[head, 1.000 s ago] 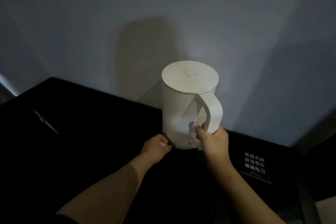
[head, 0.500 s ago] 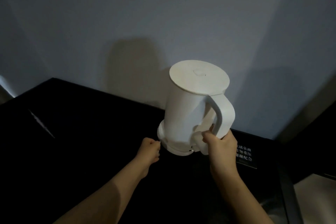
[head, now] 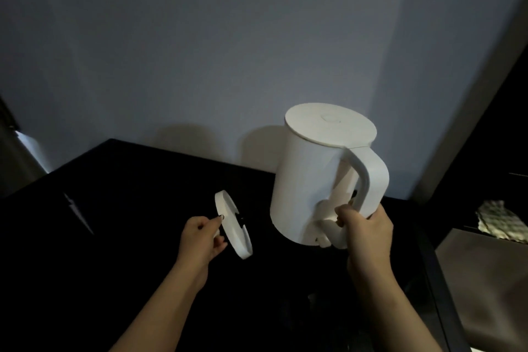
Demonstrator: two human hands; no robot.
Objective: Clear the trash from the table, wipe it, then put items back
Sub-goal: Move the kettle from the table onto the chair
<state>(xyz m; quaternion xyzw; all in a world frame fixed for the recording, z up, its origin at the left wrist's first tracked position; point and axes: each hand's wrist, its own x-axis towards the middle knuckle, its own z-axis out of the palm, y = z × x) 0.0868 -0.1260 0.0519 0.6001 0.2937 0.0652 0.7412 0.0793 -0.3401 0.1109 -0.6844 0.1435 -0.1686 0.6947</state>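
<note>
A white electric kettle [head: 308,177] with its lid on hangs tilted above the black table [head: 128,208]. My right hand [head: 364,230] grips the bottom of its handle. The kettle's round white base [head: 233,226] is off the kettle and stands nearly on edge above the table, to the kettle's left. My left hand [head: 200,240] grips that base at its near rim. A gap separates base and kettle.
A grey wall rises right behind the table. A thin pale streak [head: 78,213] shows on the dark tabletop at the left. Past the table's right edge lies a lower grey surface with a crumpled light cloth [head: 501,221].
The kettle has been lifted and moved right, tilting. My left hand took hold of the base, pulled it off the kettle's bottom and turned it up on edge to the left.
</note>
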